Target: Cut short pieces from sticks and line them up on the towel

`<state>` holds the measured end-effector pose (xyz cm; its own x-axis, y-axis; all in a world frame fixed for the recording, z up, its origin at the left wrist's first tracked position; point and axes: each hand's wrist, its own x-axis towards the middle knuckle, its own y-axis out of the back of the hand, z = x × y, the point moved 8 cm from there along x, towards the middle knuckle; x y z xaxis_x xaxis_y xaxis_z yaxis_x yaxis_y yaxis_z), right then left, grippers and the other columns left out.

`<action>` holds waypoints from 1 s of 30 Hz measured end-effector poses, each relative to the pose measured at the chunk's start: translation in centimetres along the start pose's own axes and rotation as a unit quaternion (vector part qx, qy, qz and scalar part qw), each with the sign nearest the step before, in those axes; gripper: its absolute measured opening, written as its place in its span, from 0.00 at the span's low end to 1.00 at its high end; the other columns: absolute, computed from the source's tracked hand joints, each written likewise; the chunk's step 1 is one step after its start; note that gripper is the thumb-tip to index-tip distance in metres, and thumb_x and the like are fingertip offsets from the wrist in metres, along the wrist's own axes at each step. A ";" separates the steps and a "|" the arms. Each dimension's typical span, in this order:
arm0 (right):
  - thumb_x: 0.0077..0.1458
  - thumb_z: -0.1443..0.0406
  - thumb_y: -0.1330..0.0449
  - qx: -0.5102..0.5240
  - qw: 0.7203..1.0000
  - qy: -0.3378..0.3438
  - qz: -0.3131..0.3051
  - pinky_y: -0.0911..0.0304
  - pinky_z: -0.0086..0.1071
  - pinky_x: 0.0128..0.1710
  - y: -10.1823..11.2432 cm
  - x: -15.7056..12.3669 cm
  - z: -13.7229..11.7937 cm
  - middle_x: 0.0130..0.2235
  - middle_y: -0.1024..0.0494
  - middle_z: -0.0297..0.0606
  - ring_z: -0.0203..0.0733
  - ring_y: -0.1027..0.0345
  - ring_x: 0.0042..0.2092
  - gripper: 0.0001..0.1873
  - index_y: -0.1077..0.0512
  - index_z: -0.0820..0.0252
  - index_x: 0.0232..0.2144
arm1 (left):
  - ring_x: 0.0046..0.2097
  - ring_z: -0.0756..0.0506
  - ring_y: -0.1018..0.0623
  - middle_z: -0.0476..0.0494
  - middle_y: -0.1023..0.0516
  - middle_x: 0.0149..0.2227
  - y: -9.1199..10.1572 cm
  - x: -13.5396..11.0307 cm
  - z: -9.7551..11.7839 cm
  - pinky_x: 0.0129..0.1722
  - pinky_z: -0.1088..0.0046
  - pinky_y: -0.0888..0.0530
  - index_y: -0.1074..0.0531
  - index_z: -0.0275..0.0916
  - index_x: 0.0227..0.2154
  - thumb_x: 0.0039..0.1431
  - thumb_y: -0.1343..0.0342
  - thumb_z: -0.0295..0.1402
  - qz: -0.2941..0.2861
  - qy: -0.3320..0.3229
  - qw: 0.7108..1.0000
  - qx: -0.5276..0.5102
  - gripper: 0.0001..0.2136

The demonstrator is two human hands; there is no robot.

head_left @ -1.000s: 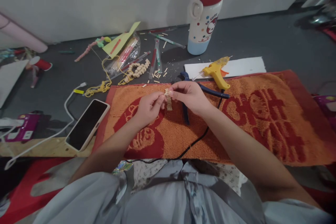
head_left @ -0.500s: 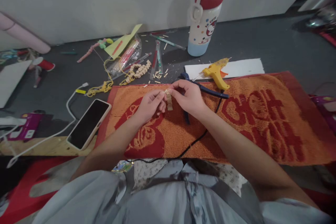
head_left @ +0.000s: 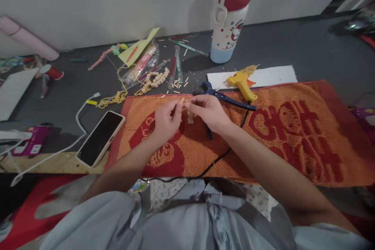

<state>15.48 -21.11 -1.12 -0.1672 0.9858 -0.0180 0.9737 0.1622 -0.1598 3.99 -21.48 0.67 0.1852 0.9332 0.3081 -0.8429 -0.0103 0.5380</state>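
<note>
The little strip of short pale sticks hangs straight down, its sticks stacked like ladder steps. Its top is pinched in the right hand, just above the orange towel. One tiny pale stick sits tilted in the fingers of the left hand.

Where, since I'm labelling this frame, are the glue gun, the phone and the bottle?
glue gun (head_left: pixel 241 81), head view, on its yellow body.
phone (head_left: pixel 99 138), head view, on its dark screen.
bottle (head_left: pixel 226 33), head view, on its white body.

stick strip now lower, under fingertips of right hand, left hand pinching a single loose stick
</note>
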 end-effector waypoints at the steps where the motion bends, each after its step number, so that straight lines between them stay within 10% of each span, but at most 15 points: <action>1: 0.44 0.61 0.39 -0.006 1.000 0.002 -0.009 0.47 0.27 0.23 -0.3 -0.1 0.0 0.20 0.32 0.29 0.28 0.45 0.22 0.10 0.31 0.63 0.20 | 0.24 0.53 0.32 0.51 0.33 0.19 0.1 0.1 -0.2 0.24 0.78 0.36 0.33 0.37 0.25 0.61 0.56 0.42 0.009 0.013 1.000 -0.015 0.16; 14: 0.46 0.64 0.41 -0.193 0.981 -0.004 0.013 0.39 0.31 0.26 2.5 1.2 0.4 0.22 0.27 0.35 0.34 0.36 0.24 0.06 0.29 0.63 0.25 | 0.17 0.55 0.35 0.55 0.37 0.17 -1.0 0.5 -3.2 0.15 0.80 0.39 0.36 0.39 0.28 0.60 0.57 0.46 -0.043 0.162 0.972 -0.166 0.16; 21: 0.52 0.62 0.43 -0.255 0.958 0.054 0.119 0.35 0.34 0.28 6.1 4.2 -1.9 0.24 0.25 0.38 0.36 0.33 0.25 0.09 0.28 0.63 0.26 | 0.23 0.53 0.34 0.50 0.32 0.21 0.5 1.1 -0.8 0.24 0.76 0.39 0.33 0.37 0.24 0.60 0.54 0.38 -0.062 -0.056 0.992 0.093 0.12; 30: 0.50 0.66 0.42 -0.299 0.947 0.043 0.113 0.32 0.37 0.32 7.4 2.7 -1.6 0.28 0.24 0.37 0.39 0.29 0.29 0.12 0.27 0.62 0.38 | 0.25 0.51 0.33 0.48 0.31 0.22 -3.5 -2.1 1.2 0.26 0.72 0.43 0.33 0.38 0.22 0.61 0.57 0.37 -0.328 -0.254 0.874 0.252 0.15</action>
<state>22.44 -17.13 -0.81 0.0441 0.9940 0.0998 0.9011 -0.0827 0.4258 7.18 -23.89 -0.91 0.8535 0.5193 0.0425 -0.1645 0.1913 0.9677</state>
